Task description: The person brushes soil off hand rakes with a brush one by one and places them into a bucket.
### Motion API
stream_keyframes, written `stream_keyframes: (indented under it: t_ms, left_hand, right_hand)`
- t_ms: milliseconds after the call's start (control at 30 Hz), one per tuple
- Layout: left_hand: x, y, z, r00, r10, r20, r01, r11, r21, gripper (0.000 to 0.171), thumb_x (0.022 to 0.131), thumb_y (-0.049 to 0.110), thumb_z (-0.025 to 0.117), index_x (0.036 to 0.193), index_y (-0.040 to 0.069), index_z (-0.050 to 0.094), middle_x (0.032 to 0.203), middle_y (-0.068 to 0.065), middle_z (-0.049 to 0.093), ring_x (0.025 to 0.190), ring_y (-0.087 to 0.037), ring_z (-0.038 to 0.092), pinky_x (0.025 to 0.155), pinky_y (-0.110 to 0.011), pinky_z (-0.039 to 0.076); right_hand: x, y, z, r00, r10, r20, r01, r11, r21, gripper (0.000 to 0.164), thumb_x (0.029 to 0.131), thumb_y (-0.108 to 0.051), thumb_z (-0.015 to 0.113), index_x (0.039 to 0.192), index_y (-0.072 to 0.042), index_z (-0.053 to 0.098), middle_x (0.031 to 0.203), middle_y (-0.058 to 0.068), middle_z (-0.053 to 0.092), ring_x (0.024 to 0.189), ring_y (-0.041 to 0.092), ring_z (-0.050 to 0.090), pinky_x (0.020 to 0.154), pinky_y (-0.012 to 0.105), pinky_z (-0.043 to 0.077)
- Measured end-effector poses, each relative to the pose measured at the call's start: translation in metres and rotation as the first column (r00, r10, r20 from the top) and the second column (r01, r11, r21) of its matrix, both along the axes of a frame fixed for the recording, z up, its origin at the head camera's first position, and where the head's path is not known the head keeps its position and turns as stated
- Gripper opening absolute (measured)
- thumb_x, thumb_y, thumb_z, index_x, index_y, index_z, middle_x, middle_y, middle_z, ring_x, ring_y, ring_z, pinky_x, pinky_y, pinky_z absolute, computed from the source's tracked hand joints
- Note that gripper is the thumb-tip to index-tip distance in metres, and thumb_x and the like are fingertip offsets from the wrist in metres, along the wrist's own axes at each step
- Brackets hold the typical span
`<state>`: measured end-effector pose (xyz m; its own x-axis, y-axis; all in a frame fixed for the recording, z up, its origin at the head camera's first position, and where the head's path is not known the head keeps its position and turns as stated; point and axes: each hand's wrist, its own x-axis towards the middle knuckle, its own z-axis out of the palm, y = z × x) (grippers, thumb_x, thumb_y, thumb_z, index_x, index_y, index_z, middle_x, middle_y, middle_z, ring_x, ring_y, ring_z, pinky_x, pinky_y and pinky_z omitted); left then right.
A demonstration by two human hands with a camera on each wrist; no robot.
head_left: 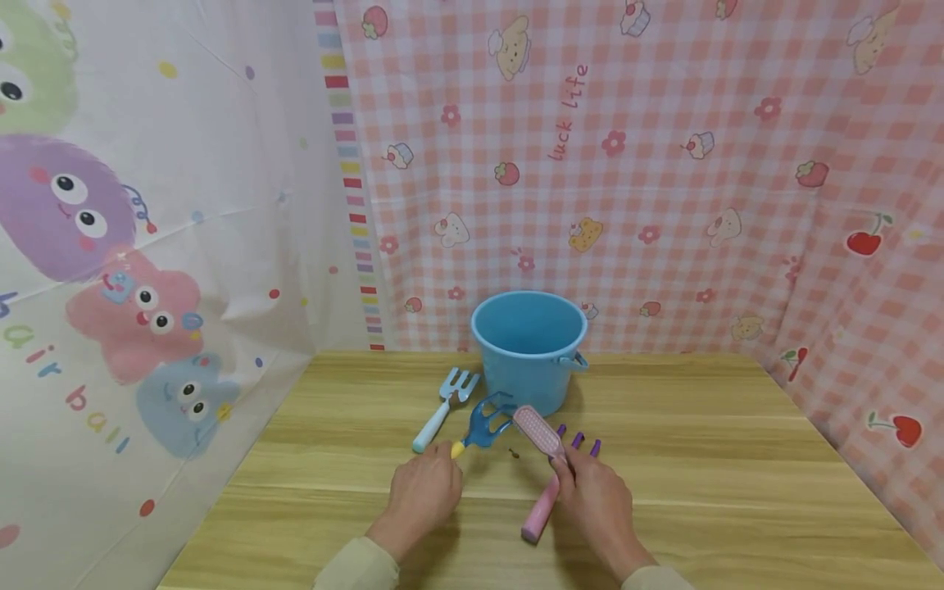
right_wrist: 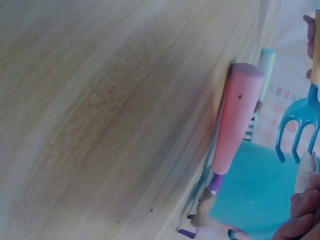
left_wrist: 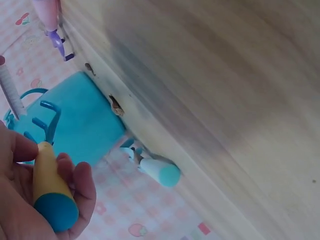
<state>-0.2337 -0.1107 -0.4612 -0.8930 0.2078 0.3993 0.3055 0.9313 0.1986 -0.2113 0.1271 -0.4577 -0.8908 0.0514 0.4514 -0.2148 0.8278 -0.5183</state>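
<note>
My left hand [head_left: 426, 485] grips the yellow handle of a blue hand rake [head_left: 483, 426], its tines raised in front of the bucket. My right hand [head_left: 596, 496] holds a small pink brush [head_left: 538, 430], its pale textured face turned up, with the head close beside the rake's tines. Below the right hand lies a second hand rake with a pink handle [head_left: 542, 512] and purple tines [head_left: 578, 440], partly hidden by that hand. In the left wrist view, the yellow handle [left_wrist: 47, 175] lies across the curled fingers.
A light blue bucket [head_left: 527, 381] stands at the back of the wooden table [head_left: 708, 492]. Left of it lies a light blue garden fork [head_left: 435, 426]. A small brown bit [head_left: 514, 453] is on the wood between the hands. Patterned cloths [head_left: 627, 188] hang behind and at the sides.
</note>
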Motion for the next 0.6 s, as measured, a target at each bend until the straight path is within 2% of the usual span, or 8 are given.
stream_keyframes:
  t_ms: [133,267,367,600]
  left_hand:
    - [0.0004,0.0003,0.0006,0.999,-0.048,-0.009,0.048,0.999,0.017,0.032,0.090,0.006,0.057,0.118,-0.010,0.059,0.086,-0.014,0.059,0.067,-0.025,0.061,0.055,-0.039,0.051]
    - [0.0004,-0.0011,-0.0009,0.993,-0.109,-0.047,0.111,0.993,0.044,0.035,0.088,0.000,0.063,0.120,-0.012,0.056,0.090,-0.019,0.058,0.070,-0.028,0.062,0.062,-0.040,0.053]
    - [0.0004,-0.0023,-0.0014,0.992,-0.117,-0.056,0.119,0.993,0.029,0.036,0.087,0.002,0.067,0.120,-0.011,0.057,0.090,-0.017,0.057,0.063,-0.025,0.060,0.056,-0.037,0.051]
    - [-0.0003,-0.0030,-0.0014,0.996,-0.075,-0.050,0.074,0.997,-0.017,0.032,0.089,0.012,0.070,0.117,0.000,0.062,0.089,-0.009,0.057,0.054,-0.017,0.054,0.043,-0.030,0.040]
  right_hand:
    - [-0.0001,0.0004,0.0000,1.000,-0.002,0.009,0.002,1.000,-0.001,0.024,0.093,-0.021,0.069,0.113,-0.007,0.072,0.079,0.006,0.070,0.064,0.023,0.062,0.049,0.040,0.043]
    - [-0.0003,0.0010,-0.0005,1.000,-0.003,0.010,0.003,1.000,0.000,0.024,0.094,-0.021,0.068,0.113,-0.007,0.072,0.080,0.007,0.070,0.065,0.024,0.063,0.049,0.040,0.043]
    - [-0.0004,0.0012,-0.0009,1.000,-0.001,0.002,0.001,1.000,0.001,0.023,0.093,-0.021,0.069,0.112,-0.007,0.072,0.081,0.007,0.071,0.065,0.025,0.064,0.049,0.041,0.043]
    - [-0.0002,0.0009,-0.0015,1.000,0.002,-0.004,-0.002,1.000,0.003,0.023,0.093,-0.020,0.069,0.112,-0.007,0.072,0.083,0.009,0.071,0.066,0.026,0.064,0.050,0.041,0.044]
